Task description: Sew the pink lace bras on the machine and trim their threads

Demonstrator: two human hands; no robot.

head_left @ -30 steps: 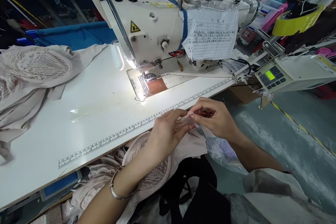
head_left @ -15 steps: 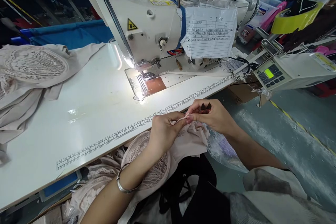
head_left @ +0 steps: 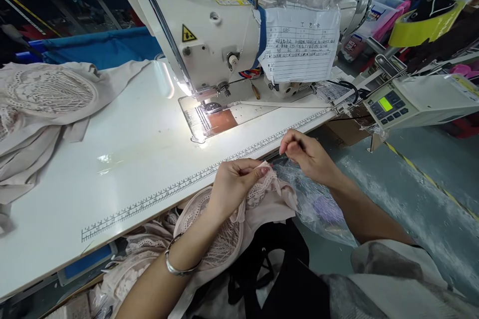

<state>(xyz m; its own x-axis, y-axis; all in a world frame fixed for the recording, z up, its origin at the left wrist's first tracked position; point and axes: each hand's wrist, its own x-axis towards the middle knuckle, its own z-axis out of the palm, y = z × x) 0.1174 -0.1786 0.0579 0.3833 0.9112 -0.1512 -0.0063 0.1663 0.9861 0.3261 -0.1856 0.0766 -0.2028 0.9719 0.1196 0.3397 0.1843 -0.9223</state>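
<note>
A pale pink lace bra (head_left: pixel 220 239) lies across my lap, one moulded lace cup facing up. My left hand (head_left: pixel 235 184), with a metal bangle at the wrist, pinches the narrow lace end of it between thumb and fingers, just off the table's front edge. To the right, apart from the fabric, my right hand (head_left: pixel 305 154) is raised with its fingers curled in. Whatever it holds is hidden inside the fingers. The white sewing machine (head_left: pixel 209 35) stands behind both hands, its lamp lighting the needle plate (head_left: pixel 220 122).
More pink lace pieces (head_left: pixel 52 94) are piled on the table's left, and others (head_left: pixel 149 244) hang below its front edge. A printed ruler (head_left: pixel 168 191) runs along that edge. A control box (head_left: pixel 422 99) juts out at right. Clear plastic (head_left: pixel 318 204) hangs beside my lap.
My right hand has left the lace and moved up and right; the dark-tipped, red tool that showed in it is now out of sight. My left hand keeps its pinch.
</note>
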